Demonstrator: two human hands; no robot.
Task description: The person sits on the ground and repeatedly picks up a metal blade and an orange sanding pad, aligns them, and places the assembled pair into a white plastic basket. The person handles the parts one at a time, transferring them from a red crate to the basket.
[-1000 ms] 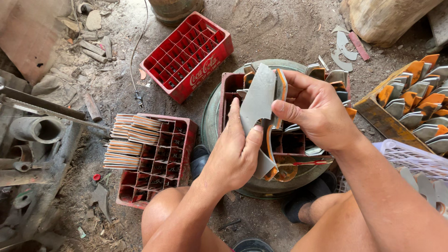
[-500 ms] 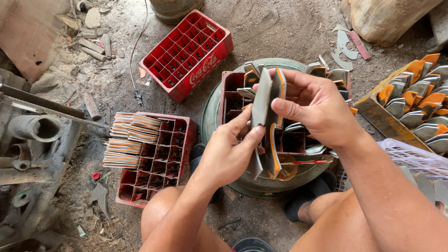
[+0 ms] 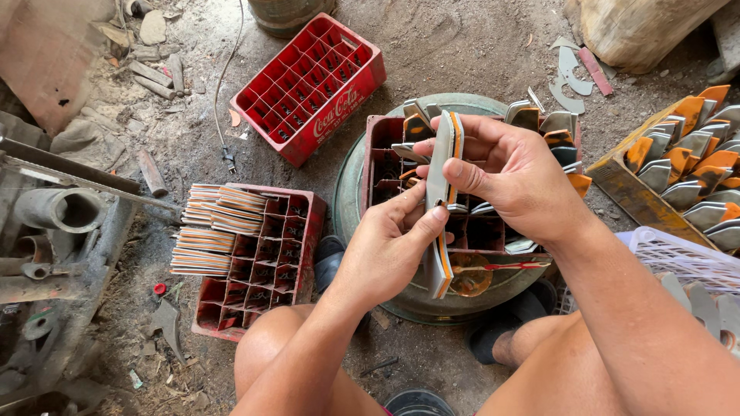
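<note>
Blades point(image 3: 441, 177), grey metal with orange edging, held on edge as a thin upright stack above a divided red crate point(image 3: 378, 154). Clamped near the top by the right hand point(image 3: 516, 173), thumb on one flat face and fingers curled round the other. Pinched lower down by the left hand point(image 3: 385, 250), thumb and forefinger closed on the near edge, both hands shut on the same stack. Crate set on a round green drum point(image 3: 347, 192) between the knees, several cells already filled with similar pieces.

Judged as the squaring-up step: stack gripped from two ends, edges being brought flush, not yet lowered into any cell. Called for next, by the look of it: a firm pinch so that no blade slid out of line, and a cell wide enough and free of other pieces.

Off to the left, on the dirt floor point(image 3: 462, 46), a second red crate point(image 3: 262, 262) part loaded with flat striped pieces point(image 3: 208, 231); beyond it an empty red crate point(image 3: 308, 85). Off to the right, a wooden tray point(image 3: 617, 185) of more orange-and-grey blades, with a white basket point(image 3: 678, 258) just beside.
</note>
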